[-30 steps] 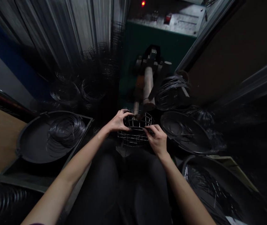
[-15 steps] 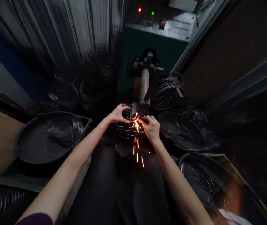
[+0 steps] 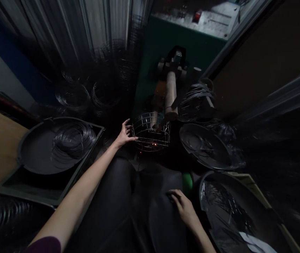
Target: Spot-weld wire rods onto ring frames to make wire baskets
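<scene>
A round wire cage (image 3: 151, 132) sits under the copper arm of the green welding machine (image 3: 171, 92). My left hand (image 3: 125, 133) grips the cage's left rim with its fingers closed on the wire. My right hand (image 3: 183, 208) lies low on my right knee, away from the cage, fingers loosely stretched and holding nothing I can see. A few faint embers glow at the bottom of the cage.
A dark pan holding wire rings (image 3: 72, 140) stands at my left in a tray. Two more pans (image 3: 205, 146) with short wires are at my right, the nearer pan (image 3: 234, 211) by my right hand. Stacked wire cages (image 3: 105, 95) stand behind.
Sparks flew at the cage half a second ago and have died out. My right hand has left the cage and dropped to my knee. My left hand stays on the rim.
</scene>
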Motion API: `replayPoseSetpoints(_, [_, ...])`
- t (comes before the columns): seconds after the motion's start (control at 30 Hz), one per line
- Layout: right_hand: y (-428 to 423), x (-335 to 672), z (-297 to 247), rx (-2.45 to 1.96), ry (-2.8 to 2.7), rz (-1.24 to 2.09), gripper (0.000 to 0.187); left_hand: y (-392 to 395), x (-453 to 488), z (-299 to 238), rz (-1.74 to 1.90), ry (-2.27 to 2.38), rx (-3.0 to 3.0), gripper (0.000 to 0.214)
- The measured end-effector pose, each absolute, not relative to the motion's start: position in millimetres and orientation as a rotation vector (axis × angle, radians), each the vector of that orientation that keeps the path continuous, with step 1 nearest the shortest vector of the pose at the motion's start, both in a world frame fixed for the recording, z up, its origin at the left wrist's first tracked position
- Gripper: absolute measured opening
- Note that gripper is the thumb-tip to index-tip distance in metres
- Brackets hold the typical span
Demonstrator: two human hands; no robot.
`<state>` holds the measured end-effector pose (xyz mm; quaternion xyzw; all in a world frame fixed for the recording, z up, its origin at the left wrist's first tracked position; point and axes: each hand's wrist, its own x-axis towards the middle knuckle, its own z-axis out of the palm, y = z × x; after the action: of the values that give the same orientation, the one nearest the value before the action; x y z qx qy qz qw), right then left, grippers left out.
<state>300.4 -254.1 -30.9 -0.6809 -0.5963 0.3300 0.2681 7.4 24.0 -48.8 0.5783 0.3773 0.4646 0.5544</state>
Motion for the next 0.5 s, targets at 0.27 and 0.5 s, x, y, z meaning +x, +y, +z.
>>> replayPoseSetpoints(0.27, [-198, 259, 59, -1.669, -1.43, 0.987, 0.043, -13, -31, 0, 1.319, 0.879, 1.828, 0.104])
replayPoseSetpoints(0.5, [-123, 205, 124, -1.484, -1.406, 1.612, 0.036, -30, -31, 24, 1.268, 1.026, 2.14, 0.074])
